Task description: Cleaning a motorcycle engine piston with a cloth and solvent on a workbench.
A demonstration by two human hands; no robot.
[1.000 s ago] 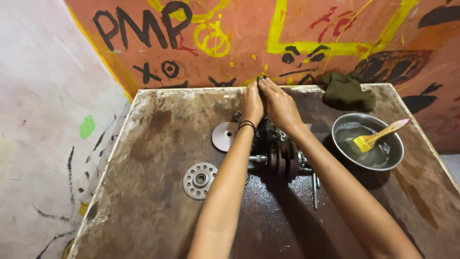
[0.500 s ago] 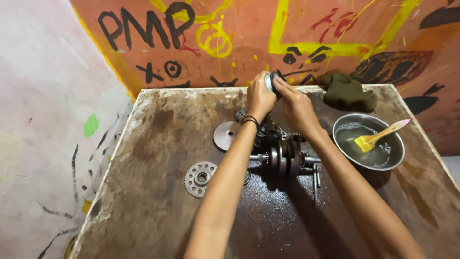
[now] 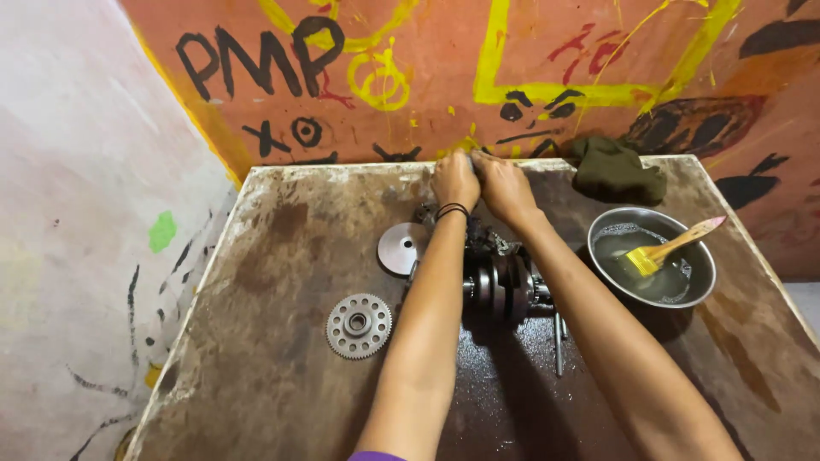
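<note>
Desk (image 3: 282,256): rusty, oil-stained metal top, pushed into a painted corner.

Both arms stretch to the far edge. Left hand (image 3: 454,179) and right hand (image 3: 504,183) are pressed side by side, fingers curled down together over something small at the far middle of the desk. It's hidden under them; can't tell what it is or whether either grip is actually clamped on it.

Crank assembly (image 3: 504,286): dark, oily, lies mid-desk between the forearms, shaft pointing left-right. Neither hand touches it.

Steel bowl (image 3: 700,286), right of the assembly, holds cloudy liquid with a yellow-bristled brush (image 3: 670,248) leaning in it, wooden handle over the far-right rim.

Dark green rag (image 3: 615,171), bunched at the far right, just beyond the bowl.

Smooth round disc (image 3: 401,248), flat, left of the assembly, near the left forearm.

Toothed gear (image 3: 359,325), flat, nearer and left of the disc, apart from it.

Thin rod (image 3: 559,341), near side of the assembly.

Judgement on progress: looks mid-strip or mid-clean. Disc, gear and rod are off and laid out; the assembly is in one piece; wash bowl is staged, brush idle.
</note>
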